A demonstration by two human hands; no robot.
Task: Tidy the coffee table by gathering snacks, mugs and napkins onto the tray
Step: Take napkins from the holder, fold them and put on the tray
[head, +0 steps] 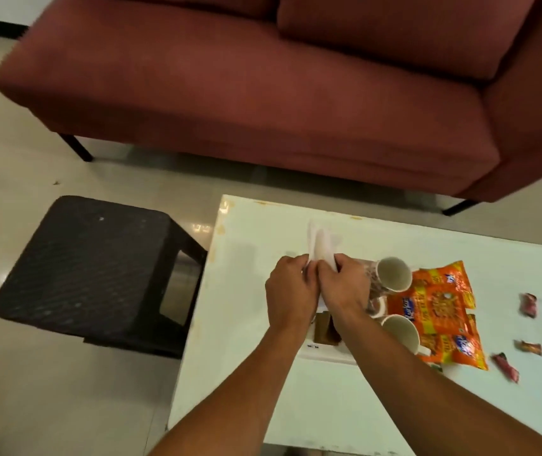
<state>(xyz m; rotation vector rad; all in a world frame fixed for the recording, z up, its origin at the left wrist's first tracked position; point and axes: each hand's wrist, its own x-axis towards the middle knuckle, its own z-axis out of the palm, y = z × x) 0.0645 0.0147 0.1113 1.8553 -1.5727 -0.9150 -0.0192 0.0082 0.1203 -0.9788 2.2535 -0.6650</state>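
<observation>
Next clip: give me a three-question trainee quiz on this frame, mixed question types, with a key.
1. True or false: both hands hold the white napkin.
2. Multiple choice: where do the small wrapped sweets lie? A) on the sofa B) on the table, right of the orange snack packets C) on the black stool
3. How many mugs show beside the right hand?

Key:
1. True: the left hand and the right hand pinch its near end together.
2. B: they lie loose on the table, past the orange snack packets.
3. Two, the far mug and the near mug, both tipped so their mouths show.
</observation>
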